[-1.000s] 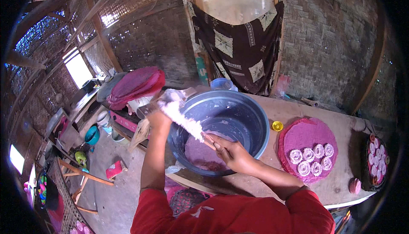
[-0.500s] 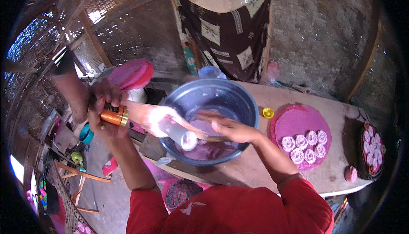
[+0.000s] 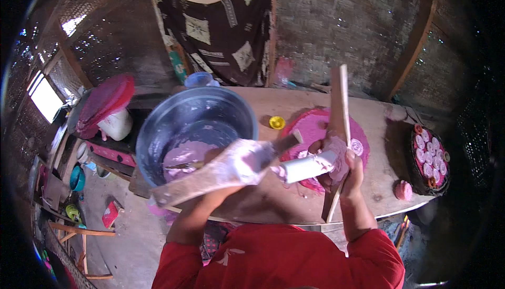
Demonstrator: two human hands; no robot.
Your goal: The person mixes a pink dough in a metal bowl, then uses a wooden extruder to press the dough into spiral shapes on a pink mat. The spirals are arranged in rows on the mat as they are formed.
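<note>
My left hand (image 3: pixel 220 198), partly hidden below a dough-smeared wooden bar (image 3: pixel 192 181), closes on the bar's underside. A white tube (image 3: pixel 310 168) spans from near that bar to an upright wooden board (image 3: pixel 339 99). My right hand (image 3: pixel 353 176) grips the board's edge, with pink dough (image 3: pixel 339 157) clinging around the tube's end. Behind them lies a round pink mat (image 3: pixel 357 126); a swirled pink rosette (image 3: pixel 356 147) shows on it, the others being mostly covered. At left stands a dark blue basin (image 3: pixel 197 97) holding pink dough (image 3: pixel 181 155) and a stick.
A small yellow cup (image 3: pixel 276 122) rests between basin and mat. On the table's right are a dark round tray (image 3: pixel 446 181) of pink rosettes and a pink lump (image 3: pixel 403 190). More pink discs (image 3: pixel 113 99) lie on a white container at left. A wooden frame (image 3: pixel 84 231) stands on the floor.
Both hands have moved right, from around the basin to over the pink mat. My right hand now grips the wooden board. The view has shifted right too.
</note>
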